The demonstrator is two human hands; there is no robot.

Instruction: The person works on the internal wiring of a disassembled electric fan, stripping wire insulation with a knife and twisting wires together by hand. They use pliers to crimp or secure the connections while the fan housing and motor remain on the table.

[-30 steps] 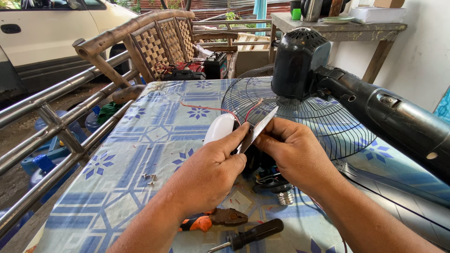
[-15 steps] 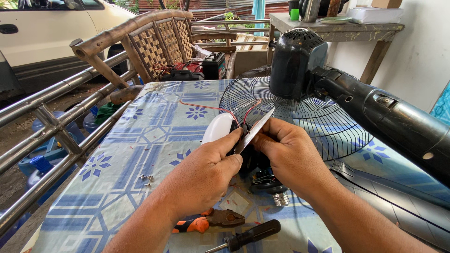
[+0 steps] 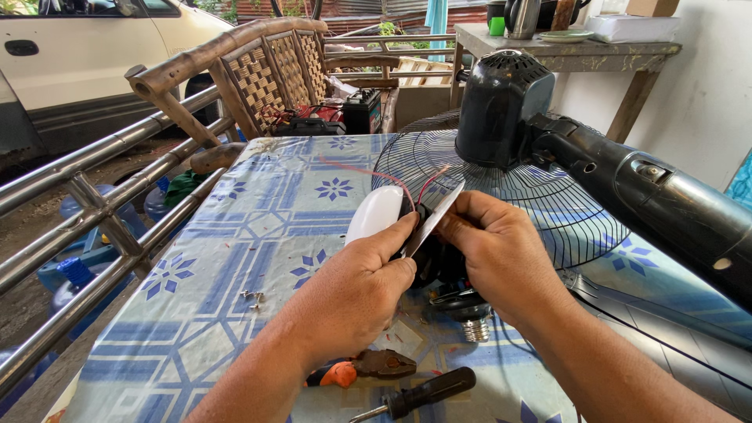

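My left hand (image 3: 352, 294) grips a white bulb-shaped lamp part (image 3: 374, 215) with red wires (image 3: 376, 174) coming off it. My right hand (image 3: 497, 254) holds a thin metal blade (image 3: 433, 218) whose edge is pressed into the black base (image 3: 419, 213) of that part, between the two hands. Under my hands lie a black lamp socket with a metal screw cap (image 3: 472, 325). Both hands hover over a table with a blue and white patterned cloth (image 3: 235, 258).
A black stand fan lies across the table, its wire grille (image 3: 540, 200) and motor housing (image 3: 497, 106) behind my hands, its pole (image 3: 666, 207) at the right. Orange-handled pliers (image 3: 364, 368) and a black-handled screwdriver (image 3: 423, 394) lie near the front edge. Small screws (image 3: 252, 296) lie left. A bamboo chair (image 3: 258, 70) stands behind.
The hands stay together on the lamp part; the blade has shifted slightly against its black base. The view has drifted a little, nothing else has moved.
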